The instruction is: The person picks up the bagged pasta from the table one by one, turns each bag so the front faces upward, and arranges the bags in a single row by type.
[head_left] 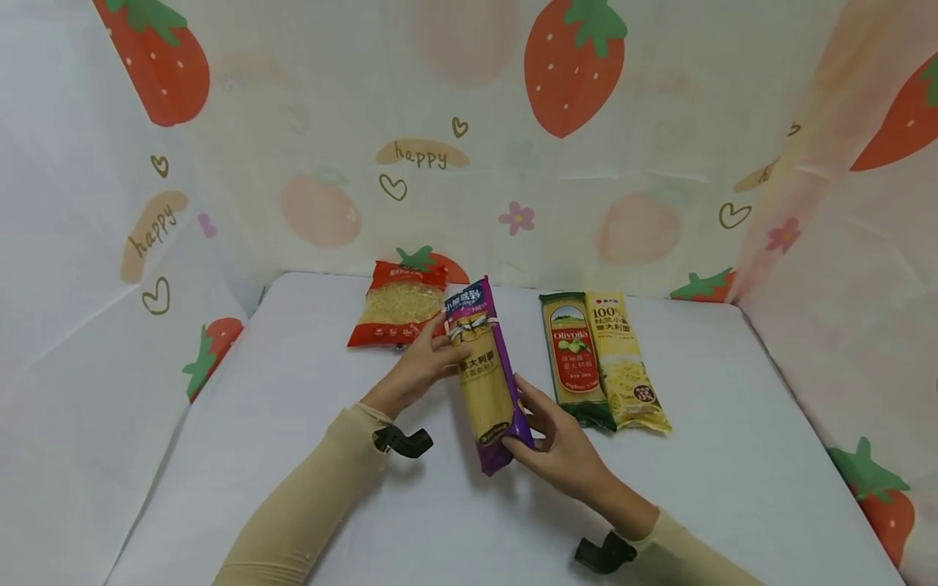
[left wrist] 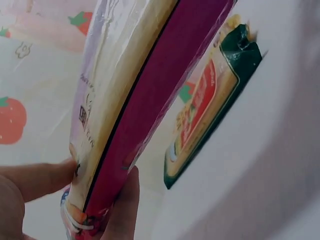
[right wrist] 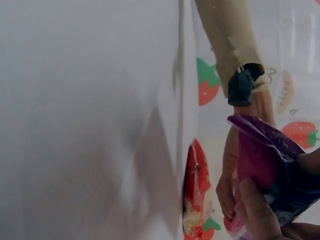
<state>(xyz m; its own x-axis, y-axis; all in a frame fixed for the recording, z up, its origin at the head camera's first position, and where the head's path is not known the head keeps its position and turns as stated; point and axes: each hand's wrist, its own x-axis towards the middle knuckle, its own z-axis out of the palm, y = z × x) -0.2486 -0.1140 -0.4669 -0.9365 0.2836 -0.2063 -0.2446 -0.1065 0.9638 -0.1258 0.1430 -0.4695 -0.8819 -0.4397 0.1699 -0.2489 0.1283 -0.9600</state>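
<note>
A purple packet of spaghetti (head_left: 484,382) with a clear front is held up off the white table between both hands, slanting with its top end away from me. My left hand (head_left: 421,366) grips it near the top, thumb on the front; in the left wrist view, a thumb (left wrist: 40,180) and a finger (left wrist: 126,205) stand on opposite sides of it. My right hand (head_left: 563,446) pinches the lower right edge. In the right wrist view the purple end (right wrist: 260,155) sits between the right thumb and fingers (right wrist: 257,212).
A red bag of pasta (head_left: 401,308) lies at the back left of the table (head_left: 733,488). To the right, a green spaghetti packet (head_left: 575,362) and a yellow one (head_left: 626,358) lie side by side. A strawberry-print cloth (head_left: 440,212) walls the table at the back and sides.
</note>
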